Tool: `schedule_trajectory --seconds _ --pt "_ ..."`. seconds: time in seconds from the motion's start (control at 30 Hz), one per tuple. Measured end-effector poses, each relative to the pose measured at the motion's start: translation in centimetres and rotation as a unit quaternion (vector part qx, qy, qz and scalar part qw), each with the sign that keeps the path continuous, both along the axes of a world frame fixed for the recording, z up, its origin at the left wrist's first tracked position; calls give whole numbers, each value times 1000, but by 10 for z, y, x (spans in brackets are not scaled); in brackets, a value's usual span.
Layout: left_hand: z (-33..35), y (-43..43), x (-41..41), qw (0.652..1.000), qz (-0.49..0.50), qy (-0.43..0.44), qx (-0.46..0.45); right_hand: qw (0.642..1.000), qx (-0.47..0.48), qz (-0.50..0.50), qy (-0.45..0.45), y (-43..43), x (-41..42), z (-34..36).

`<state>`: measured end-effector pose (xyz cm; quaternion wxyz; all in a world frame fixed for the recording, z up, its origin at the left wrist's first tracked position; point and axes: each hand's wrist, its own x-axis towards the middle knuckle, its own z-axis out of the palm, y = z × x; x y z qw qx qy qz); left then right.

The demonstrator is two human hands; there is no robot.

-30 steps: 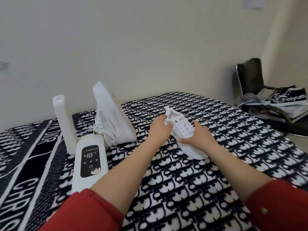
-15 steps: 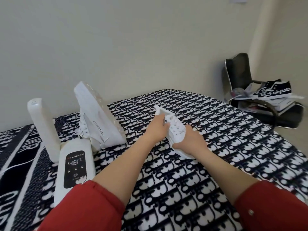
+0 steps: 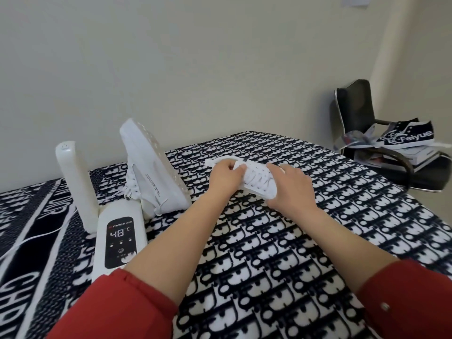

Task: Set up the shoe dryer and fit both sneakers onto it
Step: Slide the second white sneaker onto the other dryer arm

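A white shoe dryer [image 3: 119,237] lies on the patterned blanket at the left, its display reading 48°C. Its left arm [image 3: 75,184] stands upright and bare. One white sneaker [image 3: 152,170] sits sole-up and tilted over the right arm. The second white sneaker [image 3: 256,181] is held just above the blanket in the middle. My left hand [image 3: 226,178] grips its heel end and my right hand [image 3: 292,189] wraps over its laced front.
A white power cord [image 3: 36,237] trails left from the dryer. A black-and-white patterned blanket [image 3: 281,265] covers the surface. At the right stands a black chair [image 3: 354,111] with a black high-top shoe [image 3: 408,135] and books on it. A wall is behind.
Both hands have turned the second sneaker, so that it lies more crosswise with its laces facing me. The view has shifted slightly.
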<state>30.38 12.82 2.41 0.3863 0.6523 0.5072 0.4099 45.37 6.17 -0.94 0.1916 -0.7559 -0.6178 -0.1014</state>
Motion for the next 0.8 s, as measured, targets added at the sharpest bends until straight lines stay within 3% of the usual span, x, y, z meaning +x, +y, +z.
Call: schedule_trajectory --seconds 0.17,0.3,0.4,0.47,0.57,0.73,0.8 --pt "14 -7 2 986 68 -123 -90 991 134 17 -5 -8 -2 6" --pt "27 -13 -4 916 78 -314 -236 954 241 5 181 -14 -24 2" --pt "32 -23 -9 874 70 -399 -268 909 228 -8 349 -15 -47 -10" --pt "35 -28 -13 851 58 -443 -274 866 164 16 471 -14 -60 -15" --pt "41 -36 -22 835 46 -471 -281 758 113 104 633 -12 -75 -14" --pt "51 -54 -36 834 18 -462 -301 651 101 160 736 -3 -91 -10" --pt "53 -59 -43 850 -1 -435 -297 604 101 163 774 -1 -95 -7"
